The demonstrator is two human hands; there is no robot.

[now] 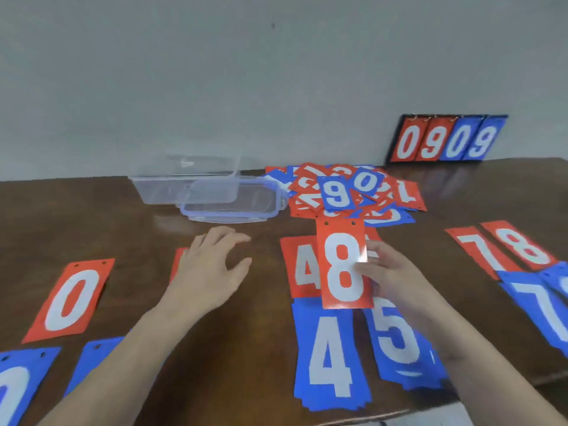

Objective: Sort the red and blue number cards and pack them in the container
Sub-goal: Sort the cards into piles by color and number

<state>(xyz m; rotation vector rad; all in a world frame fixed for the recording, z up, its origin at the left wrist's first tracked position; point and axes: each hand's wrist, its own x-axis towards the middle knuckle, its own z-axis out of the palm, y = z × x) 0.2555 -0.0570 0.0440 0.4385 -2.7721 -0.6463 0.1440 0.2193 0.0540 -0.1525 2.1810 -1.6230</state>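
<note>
My right hand (390, 272) pinches a red 8 card (341, 265) by its right edge and holds it upright above the red 4 card (299, 265). My left hand (212, 265) hovers open over the table, partly hiding a red card (178, 259). A mixed heap of red and blue cards (347, 192) lies at the back. Sorted cards lie in rows: red 0 (72, 299), blue 4 (329, 358), blue 5 (399, 339), red 7 (479, 250), another red 8 (522, 244), blue 7 (534, 305). The clear container (172, 186) stands at the back left, its lid (230, 207) beside it.
A flip scoreboard (445, 139) reading 0909 leans against the wall at the back right. More blue cards (18, 382) lie at the lower left. The table's front edge (430, 410) runs close below the blue cards.
</note>
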